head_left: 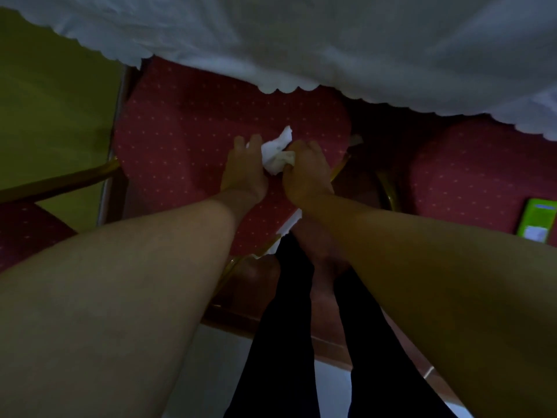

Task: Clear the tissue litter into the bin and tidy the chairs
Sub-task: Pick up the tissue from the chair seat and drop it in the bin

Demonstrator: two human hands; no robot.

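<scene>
Dim, murky overall w/ soft motion blur; brightest on white tablecloth [331,40] up top. Wide-angle stretch at edges, forearms looming oversized.

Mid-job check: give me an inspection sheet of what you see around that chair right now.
Surface: red dotted chair seat, partly under a white scalloped tablecloth.
Job's things: crumpled white tissue above the seat, between both hands; another white scrap at the seat's near edge. Bin: nothing seen.
Clutter: green packet on the neighbouring red chair.
Grippers: left hand touching the tissue; right hand closed on it.
Cables: nothing seen.
Surroundings: gold chair frame, pale floor, the person's dark trousers.
</scene>
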